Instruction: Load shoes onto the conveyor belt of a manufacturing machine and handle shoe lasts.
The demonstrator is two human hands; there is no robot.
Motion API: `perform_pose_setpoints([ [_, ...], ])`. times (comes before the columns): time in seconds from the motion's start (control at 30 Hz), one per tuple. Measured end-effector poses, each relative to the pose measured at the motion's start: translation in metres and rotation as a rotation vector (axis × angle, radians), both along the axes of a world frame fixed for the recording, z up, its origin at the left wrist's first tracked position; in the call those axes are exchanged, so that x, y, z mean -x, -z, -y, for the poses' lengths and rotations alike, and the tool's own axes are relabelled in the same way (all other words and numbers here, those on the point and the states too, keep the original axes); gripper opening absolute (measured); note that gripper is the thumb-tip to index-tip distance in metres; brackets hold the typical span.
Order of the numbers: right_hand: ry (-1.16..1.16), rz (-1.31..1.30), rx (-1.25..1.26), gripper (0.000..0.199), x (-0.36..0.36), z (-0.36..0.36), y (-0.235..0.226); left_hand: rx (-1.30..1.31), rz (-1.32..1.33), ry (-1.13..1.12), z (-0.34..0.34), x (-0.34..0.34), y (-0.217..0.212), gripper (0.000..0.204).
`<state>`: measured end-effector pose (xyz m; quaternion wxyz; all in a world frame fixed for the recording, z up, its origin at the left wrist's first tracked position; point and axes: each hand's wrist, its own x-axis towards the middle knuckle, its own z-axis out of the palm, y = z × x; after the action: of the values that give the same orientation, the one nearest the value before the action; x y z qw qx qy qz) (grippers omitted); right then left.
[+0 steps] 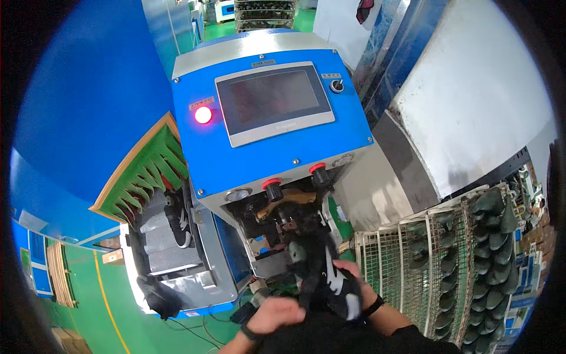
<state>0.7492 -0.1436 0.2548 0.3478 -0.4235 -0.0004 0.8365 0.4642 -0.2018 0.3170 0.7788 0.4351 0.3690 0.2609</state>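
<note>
A black shoe (336,284) with white markings is tilted in front of the machine's working head. My right hand (358,284) is closed on its right side. Close to the shoe's lower left, my left hand (276,315) is smeared by motion, and its fingers are too blurred to read. A grey-green piece like a shoe last (297,251) shows at the shoe's upper end, just below the machine's metal clamp (287,224). Dark shadow hides how the shoe and the clamp meet.
The blue machine panel (271,154) has a screen, a lit red lamp (203,114) and two black knobs. On the left, a conveyor (171,255) carries a black shoe (178,219) under green flaps (144,177). A wire rack (407,265) of grey lasts (486,265) stands right.
</note>
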Motion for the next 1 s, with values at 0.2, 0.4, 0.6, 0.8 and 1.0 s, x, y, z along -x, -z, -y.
perform_pose_setpoints([
  [0.2, -0.216, 0.8, -0.88, 0.09, 0.014, -0.05, -0.033, 0.335, -0.23, -0.331, 0.009, -0.001, 0.031, 0.022],
  [0.4, -0.663, 1.596, -1.086, 0.097, 0.062, -0.085, -0.048, 0.434, -0.011, -0.646, -0.013, -0.005, 0.092, 0.024],
  [0.6, -0.984, 1.815, -1.036, 0.089, 0.113, -0.091, -0.044, 0.524, -0.011, -0.654, -0.021, 0.004, 0.117, 0.024],
  [0.8, -1.067, 1.831, -0.924, 0.085, 0.129, -0.122, -0.046, 0.578, 0.133, -0.741, -0.039, 0.001, 0.137, 0.019],
  [1.0, -0.768, 1.937, -1.108, 0.094, 0.12, -0.108, -0.012, 0.577, 0.056, -0.628, -0.045, 0.021, 0.161, 0.02],
])
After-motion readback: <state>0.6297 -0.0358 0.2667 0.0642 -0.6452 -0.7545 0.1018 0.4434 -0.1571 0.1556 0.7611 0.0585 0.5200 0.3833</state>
